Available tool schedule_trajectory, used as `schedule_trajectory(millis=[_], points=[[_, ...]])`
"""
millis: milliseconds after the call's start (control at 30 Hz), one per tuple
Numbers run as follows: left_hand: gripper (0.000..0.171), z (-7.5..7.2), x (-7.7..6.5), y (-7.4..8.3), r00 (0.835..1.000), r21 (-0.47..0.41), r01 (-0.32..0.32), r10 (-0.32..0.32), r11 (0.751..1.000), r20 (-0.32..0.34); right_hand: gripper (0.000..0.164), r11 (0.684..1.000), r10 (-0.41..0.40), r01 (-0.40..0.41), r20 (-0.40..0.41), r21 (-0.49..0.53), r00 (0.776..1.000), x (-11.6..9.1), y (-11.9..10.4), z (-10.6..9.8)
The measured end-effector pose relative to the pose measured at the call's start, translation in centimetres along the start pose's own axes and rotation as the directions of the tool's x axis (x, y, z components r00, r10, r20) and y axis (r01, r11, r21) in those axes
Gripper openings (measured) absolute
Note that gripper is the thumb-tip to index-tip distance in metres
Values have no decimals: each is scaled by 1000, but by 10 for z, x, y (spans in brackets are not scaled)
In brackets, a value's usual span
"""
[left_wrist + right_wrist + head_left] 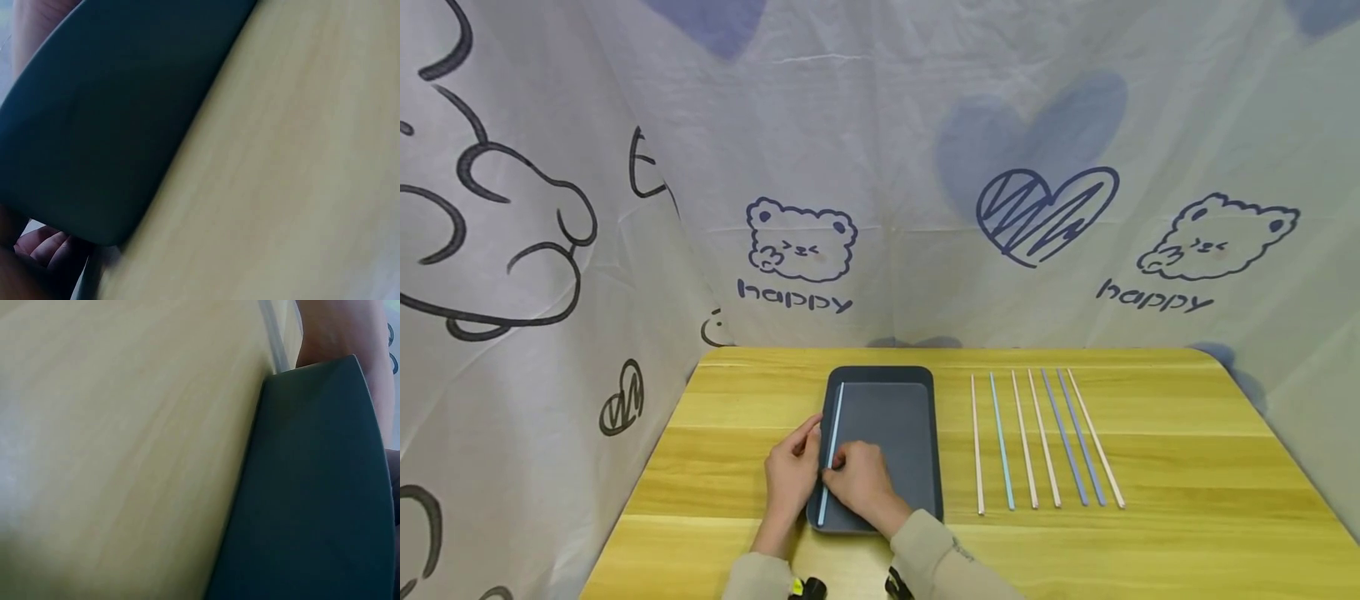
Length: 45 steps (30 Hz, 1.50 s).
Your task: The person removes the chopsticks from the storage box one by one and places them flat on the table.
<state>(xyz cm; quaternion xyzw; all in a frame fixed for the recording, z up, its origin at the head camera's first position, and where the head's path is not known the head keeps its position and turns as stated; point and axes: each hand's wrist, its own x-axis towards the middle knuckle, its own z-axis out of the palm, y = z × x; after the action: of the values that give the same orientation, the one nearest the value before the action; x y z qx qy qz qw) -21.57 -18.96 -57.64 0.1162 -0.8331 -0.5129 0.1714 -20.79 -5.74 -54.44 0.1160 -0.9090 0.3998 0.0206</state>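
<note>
A dark grey rectangular tray (880,400) lies on the table, left of centre. Along its left side, inside the rim, lies a light blue chopstick (839,408). My right hand (861,477) reaches over the tray and pinches this chopstick around its middle, partly hiding it. At the tray's left edge, my left hand (793,468) grips the rim between thumb and fingers. Both wrist views are filled mostly by the tray's outer wall (112,125) and the tabletop; in the left one, curled fingers (53,247) show in shadow at the lower corner.
To the right of the tray, a spaced row of several chopsticks (1032,442) in pale pink, light blue and purple lies lengthwise on the wooden table (1187,467). A printed white cloth (910,275) hangs behind the table and at its left side.
</note>
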Motion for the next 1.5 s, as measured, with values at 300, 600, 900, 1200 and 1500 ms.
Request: schedule_trajectory(millis=[300, 600, 900, 1200, 1500], points=[[24, 0, -1, 2, 1000, -6, 1, -1, 1000, 1, 24, 998, 37, -37, -2, 57, 999, 0, 5, 5], [24, 0, -1, 1, 1000, -17, -14, 14, 1000, -2, 39, 989, 145, -145, 5, 26, 989, -1, -2, 3], [25, 1, -2, 0, 1000, -20, 4, -4, 1000, 1, 44, 987, 159, -160, -14, -8, 987, -2, 2, 5], [25, 0, -1, -1, 1000, -16, -1, 1, 1000, 2, 45, 983, 185, -185, 21, 19, 983, -2, 2, 2], [25, -1, -2, 1, 1000, -21, -3, 3, 1000, 9, 50, 984, 163, -165, 41, 62, 986, -2, 5, -8]])
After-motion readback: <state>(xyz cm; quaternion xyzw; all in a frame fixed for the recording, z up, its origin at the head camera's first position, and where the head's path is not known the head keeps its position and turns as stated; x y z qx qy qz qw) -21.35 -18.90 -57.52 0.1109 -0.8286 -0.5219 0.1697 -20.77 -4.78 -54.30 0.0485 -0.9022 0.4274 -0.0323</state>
